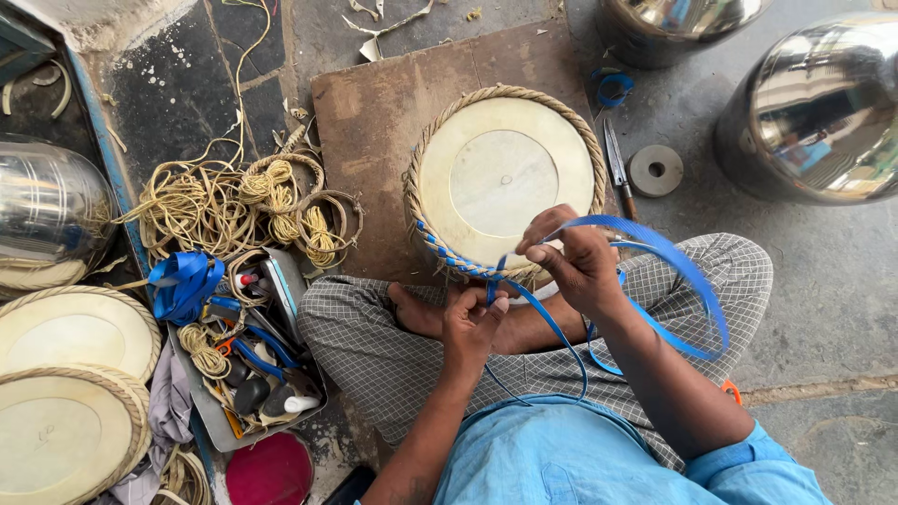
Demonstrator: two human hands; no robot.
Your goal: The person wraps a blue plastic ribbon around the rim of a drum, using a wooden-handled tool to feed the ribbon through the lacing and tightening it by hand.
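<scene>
Both hands' grip pinched on flat blue strap (655,245), left hand (475,323), right hand (575,262), round rope-rimmed drumhead (505,178)

Light blue shirt (561,458), grey checked wrap (374,346), bare feet.

A round drum head (505,178) with a pale skin and braided rope rim lies flat on a board, blue strap (673,266) laced through its near edge and looping right.

Drum head (505,178) on board (374,122); rope pile (234,210) left, knife (617,168) right.
</scene>
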